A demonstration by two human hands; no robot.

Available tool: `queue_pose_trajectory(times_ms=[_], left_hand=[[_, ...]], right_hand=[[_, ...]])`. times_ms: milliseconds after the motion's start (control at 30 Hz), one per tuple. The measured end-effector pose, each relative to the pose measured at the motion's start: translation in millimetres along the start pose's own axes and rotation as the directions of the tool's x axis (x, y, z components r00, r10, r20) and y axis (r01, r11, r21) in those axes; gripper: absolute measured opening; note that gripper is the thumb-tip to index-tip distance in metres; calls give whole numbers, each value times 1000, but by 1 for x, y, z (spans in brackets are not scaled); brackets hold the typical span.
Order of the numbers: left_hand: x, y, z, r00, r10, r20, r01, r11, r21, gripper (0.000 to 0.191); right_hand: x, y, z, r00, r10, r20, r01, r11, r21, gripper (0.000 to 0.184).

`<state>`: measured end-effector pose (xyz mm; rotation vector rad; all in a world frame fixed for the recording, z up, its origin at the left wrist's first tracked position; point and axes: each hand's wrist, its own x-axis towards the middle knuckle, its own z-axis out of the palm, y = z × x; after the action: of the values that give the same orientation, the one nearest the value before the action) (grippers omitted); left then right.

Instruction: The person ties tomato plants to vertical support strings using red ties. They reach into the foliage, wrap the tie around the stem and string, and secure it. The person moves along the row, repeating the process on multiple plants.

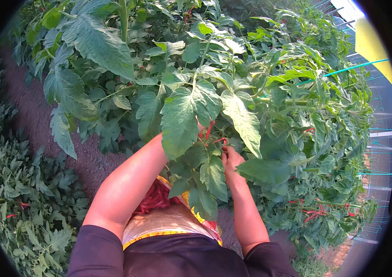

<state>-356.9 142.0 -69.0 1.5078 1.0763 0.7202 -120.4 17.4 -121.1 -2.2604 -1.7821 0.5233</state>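
Observation:
A leafy tomato plant [178,117] fills the space in front of me. My right hand [232,159] has its fingers pinched on a red strip [224,141] by the plant's thin stems, just right of centre. Reaching in from the left, my left hand [202,124] is mostly covered by a large leaf. Only some of its fingers show, close to another red strip [209,130], and its grip is hidden. At my waist hangs a white bag [161,220] with yellow trim, holding a heap of red strips [156,199].
More red strips [315,212] hang on plants at the right. Green twine [377,173] runs to the right side, near a yellow panel [370,48]. Bare soil [37,100] separates this row from low plants [33,183] on the left.

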Motion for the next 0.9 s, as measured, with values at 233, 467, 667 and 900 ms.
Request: queue_pose_trajectory(times_ms=[233,467,667,900], left_hand=[[20,-18,-10,982,-56,180,157,769,-620,30],[37,-52,-5,981,-107,159,189,403,-896,28],[63,-57,20,959,-252,130,202,285,-937,34],[42,-63,13,976,-162,148,198,365,-910,33]], right_hand=[[33,-19,-15,983,-66,173,-28,869,495,27],[85,2,-37,919,-2,394,-385,206,900,41],[111,-20,-42,950,43,310,-305,354,884,27],[112,-10,-71,828,-166,535,-499,218,839,31]])
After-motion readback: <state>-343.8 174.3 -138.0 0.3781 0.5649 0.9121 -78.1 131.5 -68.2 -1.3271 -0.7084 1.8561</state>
